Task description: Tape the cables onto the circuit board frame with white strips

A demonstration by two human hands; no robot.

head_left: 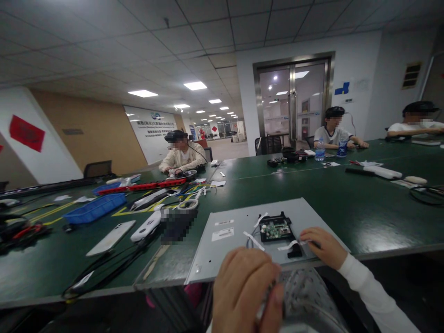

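Note:
My left hand (246, 291) is close to the camera, its fingers curled round a small dark object with a metallic edge, mostly hidden. My right hand (324, 246) rests over the right side of a flat grey metal panel (222, 254), fingers bent together near a white tape strip (289, 245). A short dark thing pokes out under those fingers, too small to name. On the panel, a black plastic frame holds a green circuit board (275, 229). Thin grey wires and white tape strips lie beside it, and a black block (295, 250) sits below, near my right hand.
Left of the panel lie a white phone (111, 238), a white handheld device (147, 225), black cables (118, 263) and a blue tray (95, 208). Several people sit round the green table (347, 222). Bottles (319, 150) stand at the far right. The panel reaches the table's front edge.

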